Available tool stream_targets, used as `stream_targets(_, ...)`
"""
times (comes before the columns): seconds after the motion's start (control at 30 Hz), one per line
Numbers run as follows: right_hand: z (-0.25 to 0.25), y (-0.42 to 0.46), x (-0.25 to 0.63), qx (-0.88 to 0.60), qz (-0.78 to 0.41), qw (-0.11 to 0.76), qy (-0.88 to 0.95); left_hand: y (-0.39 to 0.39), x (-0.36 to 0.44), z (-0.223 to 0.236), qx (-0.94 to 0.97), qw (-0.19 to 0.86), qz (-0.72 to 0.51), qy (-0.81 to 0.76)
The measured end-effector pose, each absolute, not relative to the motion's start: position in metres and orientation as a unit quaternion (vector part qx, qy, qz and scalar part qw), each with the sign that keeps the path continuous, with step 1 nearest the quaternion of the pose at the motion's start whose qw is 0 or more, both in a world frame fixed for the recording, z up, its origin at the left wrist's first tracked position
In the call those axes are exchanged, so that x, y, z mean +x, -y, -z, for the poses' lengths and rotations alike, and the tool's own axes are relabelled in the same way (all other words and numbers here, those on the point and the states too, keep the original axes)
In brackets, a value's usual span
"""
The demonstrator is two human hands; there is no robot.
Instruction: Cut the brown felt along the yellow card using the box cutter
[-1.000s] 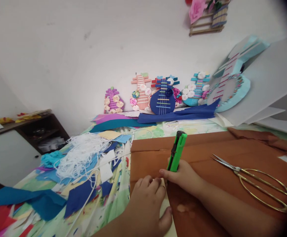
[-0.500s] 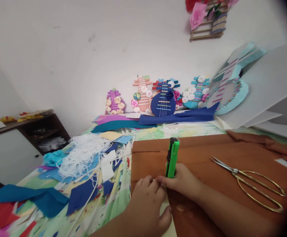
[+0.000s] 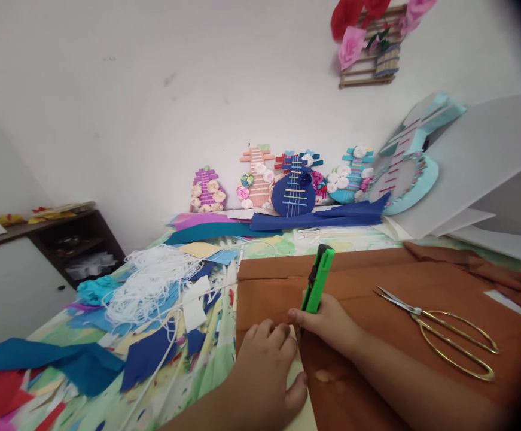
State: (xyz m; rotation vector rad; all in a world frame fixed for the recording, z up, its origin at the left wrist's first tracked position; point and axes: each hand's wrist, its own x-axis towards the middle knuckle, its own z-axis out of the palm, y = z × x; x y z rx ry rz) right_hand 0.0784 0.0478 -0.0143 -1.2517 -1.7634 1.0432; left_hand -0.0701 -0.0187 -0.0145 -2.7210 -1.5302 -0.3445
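My right hand [image 3: 332,326] is wrapped round a green utility knife [image 3: 317,281] with a black slider. The knife stands nearly upright, leaning a little right, its lower end down by the cream strip's edge; the blade is hidden. My left hand [image 3: 269,365] lies on the cream strip [image 3: 302,404], fingers pressed down and thumb apart. Under both hands spreads a large brown sheet [image 3: 269,299], perhaps cloth or paper. Gold-handled scissors [image 3: 422,314] lie on this sheet to the right of my right hand, blades slightly parted.
Tangled white cord [image 3: 152,284] and blue scraps [image 3: 148,359] litter the patterned tablecloth [image 3: 215,371] on the left. Colourful lute-shaped crafts [image 3: 293,194] lean against the wall at the back. White boards [image 3: 480,161] stand at right. A cabinet [image 3: 22,275] is at far left.
My right hand has shifted the knife slightly, and its top now tilts further right. The left hand stays on the cream strip. The camera view has moved a little.
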Motion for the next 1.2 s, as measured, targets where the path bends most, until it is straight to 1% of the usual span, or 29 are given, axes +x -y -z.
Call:
stream_targets(0.27, 0.017, -0.044, 0.079, -0.459, -0.438, 0.359, 0.685, 0.019, -0.07, 0.012, -0.869, 0.006, 0.098, 0.484)
stream_targets(0.4, 0.017, -0.05, 0.081, -0.455, -0.473, 0.383, 0.649, 0.02, -0.07, 0.014, -0.867, 0.014, 0.099, 0.488)
stream_targets(0.5, 0.014, -0.052, 0.081, -0.478, -0.498, 0.377, 0.617, 0.021, -0.07, 0.013, -0.867, 0.018, 0.109, 0.486)
stream_targets(0.6, 0.01, -0.044, 0.08, -0.503, -0.467, 0.366, 0.628, 0.022, -0.07, 0.012, -0.868, 0.025, 0.108, 0.484)
stream_targets(0.8, 0.014, -0.023, 0.078, -0.523, -0.378, 0.409, 0.645, 0.022, -0.069, 0.012, -0.87, 0.041, 0.109, 0.478)
stream_targets(0.9, 0.017, -0.02, 0.079, -0.53, -0.347, 0.405, 0.659, 0.022, -0.07, 0.014, -0.874, 0.043, 0.11, 0.471)
stream_targets(1.2, 0.02, -0.019, 0.08, -0.518, -0.332, 0.367, 0.698, 0.021, -0.071, 0.012, -0.876, 0.032, 0.122, 0.465)
